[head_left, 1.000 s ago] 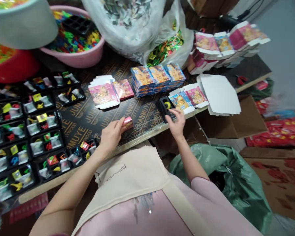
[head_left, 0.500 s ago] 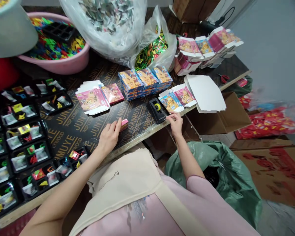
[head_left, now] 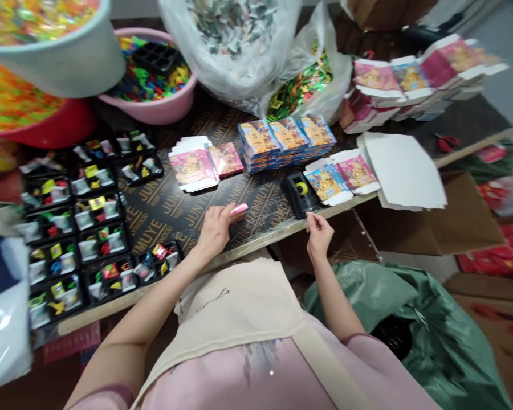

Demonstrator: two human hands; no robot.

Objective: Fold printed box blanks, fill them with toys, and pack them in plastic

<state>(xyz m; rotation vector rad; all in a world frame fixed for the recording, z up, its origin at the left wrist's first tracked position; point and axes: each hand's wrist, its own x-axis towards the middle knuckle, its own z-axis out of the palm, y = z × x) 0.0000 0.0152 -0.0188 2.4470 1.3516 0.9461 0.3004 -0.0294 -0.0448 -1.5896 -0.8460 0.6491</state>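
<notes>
My left hand (head_left: 216, 229) is closed round a small pink box (head_left: 238, 212) standing on the dark table near its front edge. My right hand (head_left: 319, 232) pinches at the front end of a black tape dispenser (head_left: 300, 195) with a yellow-green core; a bit of clear tape seems to be between the fingertips, though it is hard to make out. Behind my left hand lie flat pink cartons (head_left: 192, 166) and a pink box (head_left: 226, 159). Stacked blue boxes (head_left: 259, 139) stand behind the dispenser. Blue and pink flat cartons (head_left: 328, 180) lie just right of it.
Black trays with small toys (head_left: 105, 245) cover the table's left part. Tubs (head_left: 162, 112) and clear bags (head_left: 239, 74) line the back. White sheets (head_left: 404, 171), carton stacks (head_left: 376, 80) and red scissors (head_left: 447, 142) are to the right. A green sack (head_left: 448, 330) stands below.
The view has shifted left, so things appear further right. My right hand still pinches by the dispenser, its fingers turned slightly; my left hand keeps hold of the pink box.
</notes>
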